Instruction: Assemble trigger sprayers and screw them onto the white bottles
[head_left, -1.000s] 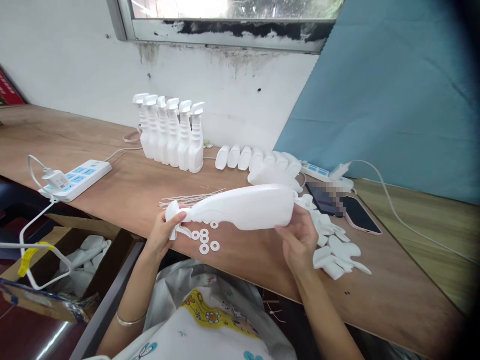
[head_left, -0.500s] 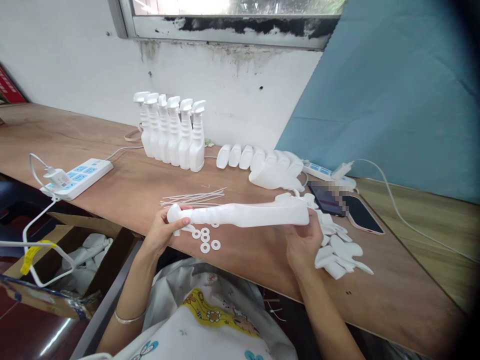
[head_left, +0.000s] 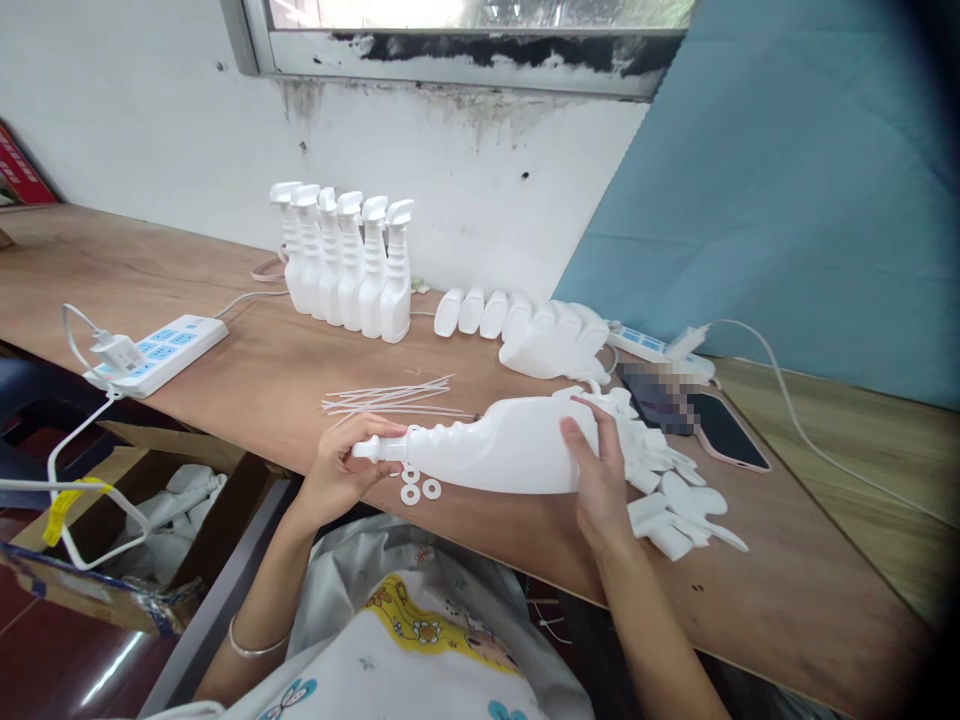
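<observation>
A white plastic spray bottle (head_left: 495, 450) lies sideways between my two hands, just above the table's front edge. My left hand (head_left: 349, 465) is closed around its narrow spray-head end, thumb below and fingers above. At the wide base, my right hand (head_left: 600, 465) grips the bottle, its thumb and fingers on the near face and edge. Several white ring washers (head_left: 410, 494) lie on the table under the neck, partly hidden by it. Just behind are several thin white tubes (head_left: 390, 398). A pile of loose white spray-head parts (head_left: 679, 500) rests beside my right hand.
Several assembled spray bottles (head_left: 349, 270) stand in a row near the wall, with more white bottles (head_left: 555, 340) lying to their right. A power strip (head_left: 169, 350) is on the left, another (head_left: 645, 345) at right. Phones (head_left: 727, 430) lie nearby. An open carton (head_left: 225, 500) holds white parts.
The bottle has rolled about its length, so its broad flat side now faces me instead of its narrow edge. My right hand has shifted its grip onto the near side of the base.
</observation>
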